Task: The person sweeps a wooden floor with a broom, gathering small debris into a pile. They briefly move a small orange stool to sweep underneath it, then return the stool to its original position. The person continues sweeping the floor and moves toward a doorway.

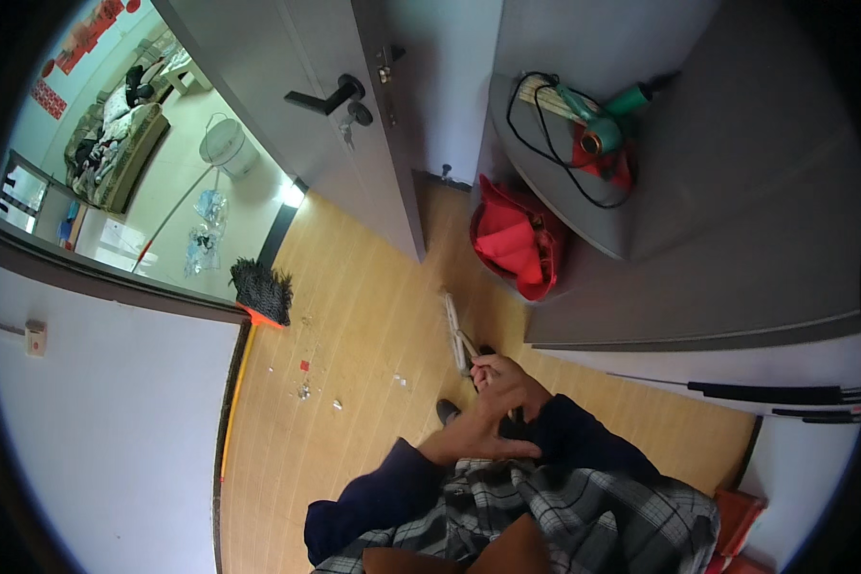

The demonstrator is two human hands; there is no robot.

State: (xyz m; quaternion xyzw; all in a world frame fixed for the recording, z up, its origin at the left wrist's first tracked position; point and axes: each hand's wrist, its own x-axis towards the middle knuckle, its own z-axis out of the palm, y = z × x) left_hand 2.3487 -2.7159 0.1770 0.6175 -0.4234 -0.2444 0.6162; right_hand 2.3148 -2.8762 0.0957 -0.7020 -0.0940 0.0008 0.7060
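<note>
Right hand: the right hand [496, 371] is clenched round the thin handle of a pale, long-headed broom [456, 335].
Left hand: the left hand [483, 418] lies across the right wrist, thumb spread from the fingers; whether it also grips the handle, I cannot tell.
Broom: its head is low over the wooden floor [373, 277], between the door's free edge and the person's shoes; contact with the boards is unclear.
Litter: a red scrap [304, 365], a crumpled pale bit [304, 391] and a white scrap [337, 405] lie toward the floor's left edge, apart from the broom.
Mop: a dark shaggy mop [261, 292] is at the doorway corner of the floor, its yellow handle along the left edge.
Shelf: on the rounded grey shelf [536, 177], a green hairdryer [598, 132] lies near the curved front edge; a red bag [512, 239] is just below that edge.
Step in hand: sweeping, I judge, with litter still ungathered.
Next move: probably calls for swinging the head leftward, beyond the scraps, then drawing them together.
Writing: no brand or label is legible; red wall decorations [81, 43] beyond the door are too small to read.
</note>
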